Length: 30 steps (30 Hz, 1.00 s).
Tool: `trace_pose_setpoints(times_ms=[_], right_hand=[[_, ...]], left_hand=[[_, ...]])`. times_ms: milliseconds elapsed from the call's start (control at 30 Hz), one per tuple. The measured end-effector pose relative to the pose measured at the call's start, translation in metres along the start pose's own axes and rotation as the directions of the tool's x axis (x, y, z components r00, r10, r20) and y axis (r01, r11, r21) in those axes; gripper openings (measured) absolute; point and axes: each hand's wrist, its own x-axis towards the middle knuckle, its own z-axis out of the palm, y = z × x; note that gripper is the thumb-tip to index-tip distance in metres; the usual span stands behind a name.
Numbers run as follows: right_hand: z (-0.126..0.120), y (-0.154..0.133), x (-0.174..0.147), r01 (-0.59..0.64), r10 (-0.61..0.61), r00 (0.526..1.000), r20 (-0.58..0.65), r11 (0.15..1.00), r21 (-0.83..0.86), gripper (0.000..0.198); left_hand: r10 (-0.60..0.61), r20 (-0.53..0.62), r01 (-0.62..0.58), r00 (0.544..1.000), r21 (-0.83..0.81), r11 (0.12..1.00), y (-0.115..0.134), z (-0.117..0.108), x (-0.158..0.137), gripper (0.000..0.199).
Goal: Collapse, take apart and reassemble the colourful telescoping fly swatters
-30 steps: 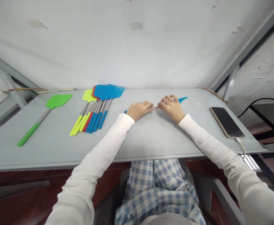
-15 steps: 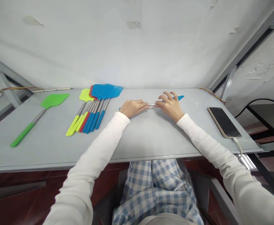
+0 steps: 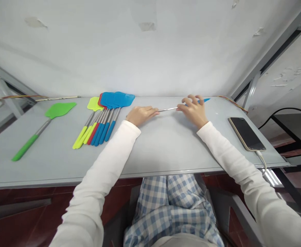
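Observation:
Between my hands is a blue fly swatter, its bare metal rod (image 3: 168, 109) showing in the gap and the edge of its blue head (image 3: 206, 100) jutting out past my right fingers. My left hand (image 3: 141, 116) is closed around the handle end, which it mostly covers. With thumb and fingertips, my right hand (image 3: 194, 110) pinches the rod close to the head, its other fingers raised and curled. The swatter is held about level over the grey table (image 3: 163, 151).
Left of my hands lies an overlapping row of yellow, red and blue fly swatters (image 3: 106, 118). Farther left is a single green swatter (image 3: 59, 109). A phone (image 3: 246, 133) with a white cable rests at the right edge. A white wall (image 3: 150, 58) stands behind the table.
My hands have moved apart, the right one going right and slightly away from me. More of the metal rod shows between them, and the blue head has shifted right.

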Motion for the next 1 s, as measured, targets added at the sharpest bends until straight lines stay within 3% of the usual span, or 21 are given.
trace_pose_setpoints(times_ms=[100,200,533,733,1000], right_hand=[[0.001,0.029,-0.003,-0.133,0.133,0.991,-0.011,0.991,-0.031,0.028],[0.002,0.037,-0.006,-0.161,0.161,0.987,-0.003,0.986,-0.038,0.027],[-0.007,-0.026,0.005,0.078,-0.091,0.992,0.091,0.988,0.131,0.038],[-0.009,-0.026,0.002,0.094,-0.101,0.994,0.041,0.983,0.159,0.039],[0.000,0.000,0.006,0.133,-0.142,0.988,0.055,0.979,0.152,0.033]], left_hand=[[-0.076,-0.030,0.077,0.997,0.026,0.997,-0.022,-0.011,-0.006,0.046],[-0.112,-0.030,0.112,0.993,0.015,0.994,-0.029,-0.012,-0.009,0.044],[-0.091,-0.072,0.083,0.993,-0.109,0.991,0.020,0.005,0.003,0.039],[-0.012,-0.045,0.008,0.999,-0.070,0.998,0.029,0.002,0.005,0.044],[-0.014,0.041,0.011,0.999,0.078,0.997,0.005,-0.005,0.004,0.046]])
